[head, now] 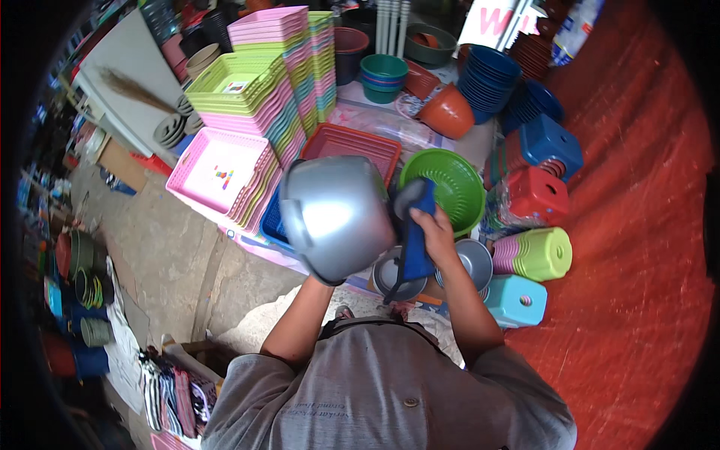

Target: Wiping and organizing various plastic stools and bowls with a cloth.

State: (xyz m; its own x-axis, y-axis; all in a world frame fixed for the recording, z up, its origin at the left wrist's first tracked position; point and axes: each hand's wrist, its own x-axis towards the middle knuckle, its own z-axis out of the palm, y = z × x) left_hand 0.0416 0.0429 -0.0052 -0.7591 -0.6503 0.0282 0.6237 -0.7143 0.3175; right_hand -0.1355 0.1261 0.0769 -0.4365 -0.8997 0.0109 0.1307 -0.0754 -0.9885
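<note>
A silver-grey rounded bucket or tub [343, 208] is lifted in front of me, tilted so its smooth outer side faces up. My left forearm runs behind its near end, and my left hand is hidden by it; the tub appears to rest in that hand. My right hand [440, 230] grips a blue cloth [419, 247] with a dark edge, close to the tub's right side. Beyond the cloth sits a green colander-like basin [447, 183]. Below the hands are grey bowls [399, 275] and another grey bowl stack [473, 261].
Tall stacks of pink and lime baskets [236, 84] stand left, beside red trays [357, 143]. To the right are upturned plastic stools, red [539, 197], lime [545, 253] and turquoise [517, 301], against a red tarpaulin [630, 225]. An orange pot [448, 112] lies tipped farther back.
</note>
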